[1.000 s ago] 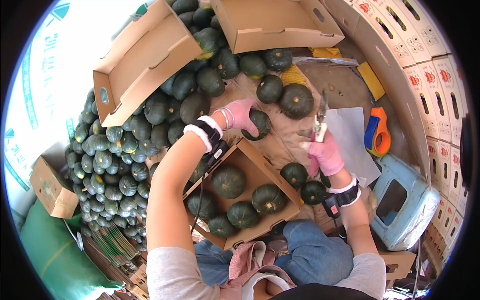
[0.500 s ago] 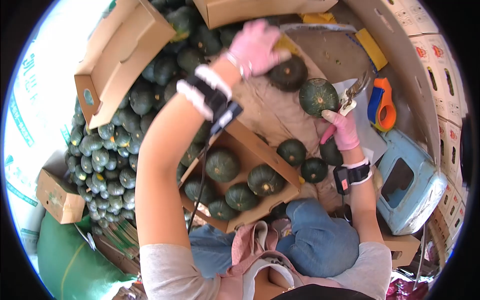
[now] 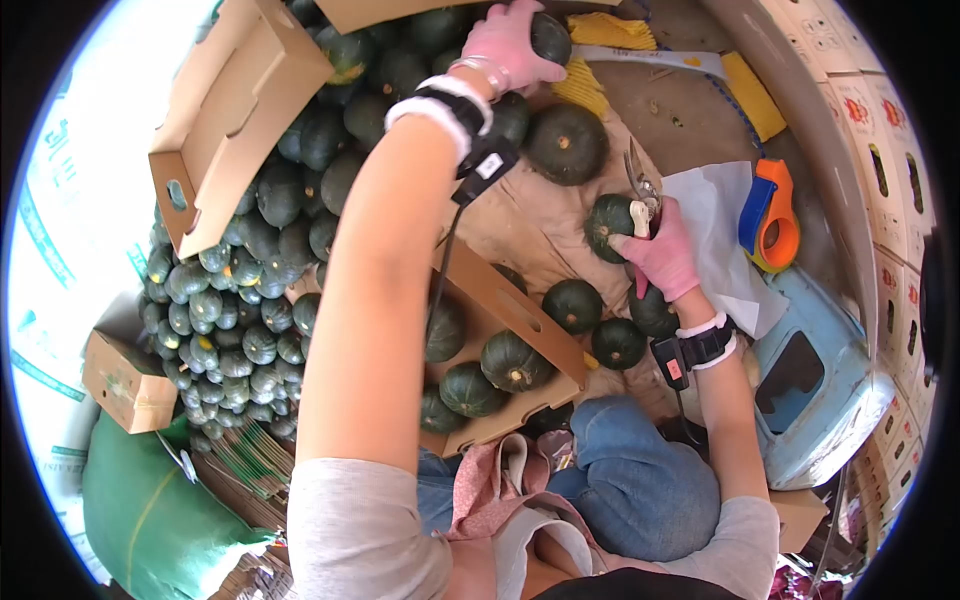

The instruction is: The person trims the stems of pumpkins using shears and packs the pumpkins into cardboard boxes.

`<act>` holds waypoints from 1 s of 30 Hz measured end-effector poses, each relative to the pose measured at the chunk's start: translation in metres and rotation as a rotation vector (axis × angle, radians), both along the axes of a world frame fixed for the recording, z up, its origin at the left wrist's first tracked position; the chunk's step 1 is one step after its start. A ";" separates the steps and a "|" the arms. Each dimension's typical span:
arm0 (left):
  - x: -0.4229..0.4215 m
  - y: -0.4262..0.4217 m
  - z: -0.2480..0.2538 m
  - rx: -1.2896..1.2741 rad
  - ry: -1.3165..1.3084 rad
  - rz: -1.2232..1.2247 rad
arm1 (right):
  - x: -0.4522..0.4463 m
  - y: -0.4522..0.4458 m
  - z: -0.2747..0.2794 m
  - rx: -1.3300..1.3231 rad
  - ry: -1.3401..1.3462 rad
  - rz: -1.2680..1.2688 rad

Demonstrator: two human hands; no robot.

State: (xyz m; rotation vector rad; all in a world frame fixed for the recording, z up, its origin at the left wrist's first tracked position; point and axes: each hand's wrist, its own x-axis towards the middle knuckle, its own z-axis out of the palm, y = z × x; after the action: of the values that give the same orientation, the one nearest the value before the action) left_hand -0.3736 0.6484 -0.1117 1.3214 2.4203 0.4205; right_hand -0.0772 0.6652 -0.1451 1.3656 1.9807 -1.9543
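Note:
My left hand point(image 3: 508, 48), in a pink glove, reaches to the far end of the cloth and has its fingers round a dark green squash point(image 3: 551, 40). Just below it, a larger squash point(image 3: 567, 143) rests on the beige cloth point(image 3: 500, 215). In my pink-gloved right hand point(image 3: 668, 252) is a pair of pruning shears point(image 3: 642, 200), blades pointing away from me. A smaller squash point(image 3: 606, 226) sits against the shears and my thumb; whether it is gripped too, I cannot tell. Several squashes lie closer to my knees, among them one squash point(image 3: 572, 305).
A cardboard box point(image 3: 510, 300) holding several squashes stands by my lap. Left of my arm rises a big squash heap point(image 3: 230, 330), with an open carton point(image 3: 235, 120) on it. To the right are a tape dispenser point(image 3: 770, 220), a blue plastic stool point(image 3: 815, 370) and stacked cartons point(image 3: 890, 150).
My left hand has moved farther away from me, past the larger squash, and onto another one. My right hand, with the shears, has shifted slightly left, and the squash beside it moved left and closer.

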 end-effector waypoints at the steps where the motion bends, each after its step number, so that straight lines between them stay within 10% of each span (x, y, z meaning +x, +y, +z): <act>1: 0.003 -0.003 0.023 0.017 -0.442 0.146 | 0.003 0.002 -0.006 0.008 -0.009 0.003; 7: 0.003 -0.079 0.048 0.663 -1.824 0.227 | 0.004 0.003 -0.007 -0.021 0.030 -0.002; 15: 0.051 -0.200 0.082 1.002 -2.055 0.635 | 0.004 0.003 -0.014 0.082 0.108 0.028; 25: 0.130 -0.281 0.084 0.320 -0.549 0.232 | 0.004 -0.002 -0.014 0.127 0.154 0.040; 30: 0.136 -0.293 0.065 0.241 -0.527 0.301 | -0.002 -0.007 -0.002 0.109 0.102 0.007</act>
State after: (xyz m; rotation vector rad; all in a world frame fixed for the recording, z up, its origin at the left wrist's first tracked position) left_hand -0.2379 0.3558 -0.0466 0.7862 2.1529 1.0265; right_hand -0.0794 0.6578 -0.1468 1.3031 2.1639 -1.9785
